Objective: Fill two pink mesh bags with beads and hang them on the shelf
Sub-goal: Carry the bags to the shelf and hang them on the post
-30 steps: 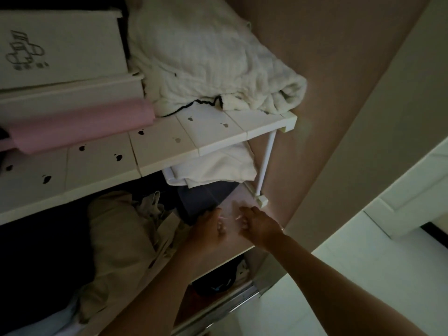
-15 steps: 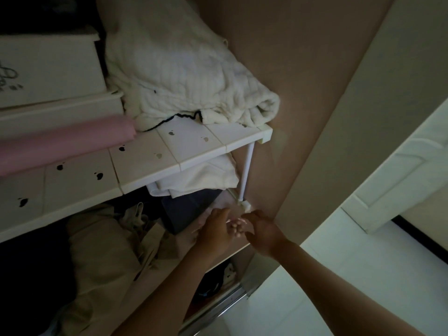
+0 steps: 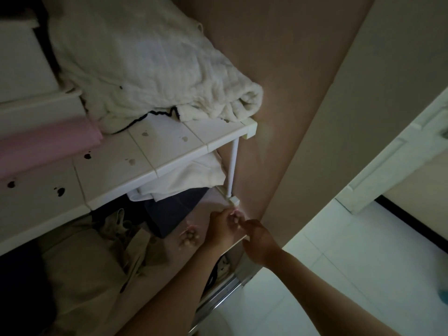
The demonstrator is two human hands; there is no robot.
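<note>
The scene is dim. A small pink mesh bag of beads point(image 3: 234, 217) is between my two hands, just below the foot of the white shelf post point(image 3: 233, 166). My left hand point(image 3: 221, 226) grips it from the left with curled fingers. My right hand point(image 3: 258, 235) meets it from the right, fingertips at the bag or its string. A second pink bead bag point(image 3: 188, 235) lies on the lower board to the left of my left hand. The white shelf point(image 3: 169, 151) with heart-shaped holes stands above.
A cream blanket point(image 3: 155, 76) and a pink roll point(image 3: 48, 144) lie on the shelf, with white boxes point(image 3: 21, 69) at left. Folded white and dark clothes sit under it, beige cloth point(image 3: 97, 267) in front. A brown wall point(image 3: 278, 69) is on the right, white floor point(image 3: 339, 275) below.
Both hands came together and moved up to the foot of the shelf post with one bead bag. The second bag has come into sight on the board at left.
</note>
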